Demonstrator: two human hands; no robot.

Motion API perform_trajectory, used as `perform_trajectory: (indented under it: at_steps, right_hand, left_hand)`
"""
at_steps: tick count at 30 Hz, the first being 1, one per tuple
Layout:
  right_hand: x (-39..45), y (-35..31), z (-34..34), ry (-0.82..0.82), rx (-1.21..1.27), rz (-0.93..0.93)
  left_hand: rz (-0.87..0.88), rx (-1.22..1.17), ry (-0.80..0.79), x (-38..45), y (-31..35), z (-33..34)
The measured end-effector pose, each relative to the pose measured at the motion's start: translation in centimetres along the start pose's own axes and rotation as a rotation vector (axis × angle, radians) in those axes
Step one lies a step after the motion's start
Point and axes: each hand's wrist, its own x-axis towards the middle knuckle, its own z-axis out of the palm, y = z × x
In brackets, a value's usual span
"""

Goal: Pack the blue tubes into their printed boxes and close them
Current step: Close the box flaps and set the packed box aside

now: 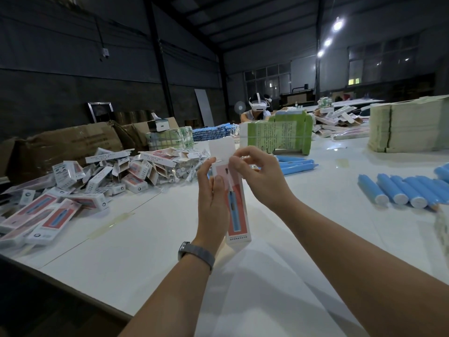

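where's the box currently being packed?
Head view, centre: the printed box stands upright on the white table, held by the left hand, while the right hand works its open top flap.

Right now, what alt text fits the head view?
Both hands hold a printed box upright over a white table, the left hand gripping its side, the right hand at its open top flap. Blue tubes lie right, packed boxes left.

Printed box [237, 205]: slim, white, pink face with blue tube picture; upright, held above bench, top flap [221, 149] open. Blue tubes [403, 190]: white-capped, in row on bench at right; more [295, 164] beyond. Packed boxes [51, 210] heaped left.
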Motion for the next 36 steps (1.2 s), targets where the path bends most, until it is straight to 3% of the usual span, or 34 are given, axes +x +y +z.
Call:
perform_trajectory:
  at_steps: [12, 19, 23, 36]
  right_hand:
    - [0.6, -1.2, 0.3, 0.015, 0.086, 0.032]
    - [0.6, -1.3, 0.3, -0.112, -0.041, 0.01]
    - [0.7, -1.3, 0.2, -0.135, -0.053, 0.015]
    - [0.5, -1.4, 0.8, -0.007, -0.048, -0.005]
  left_hand:
    - [-0.021, -0.03, -0.03, 0.2, 0.1, -0.1]
    - [-0.083, -0.126, -0.01, 0.3, -0.3, -0.3]
    - [-0.04, -0.06, -0.041, 0.5, -0.2, -0.2]
    - [0.023, 0.02, -0.018, 0.4, -0.3, -0.1]
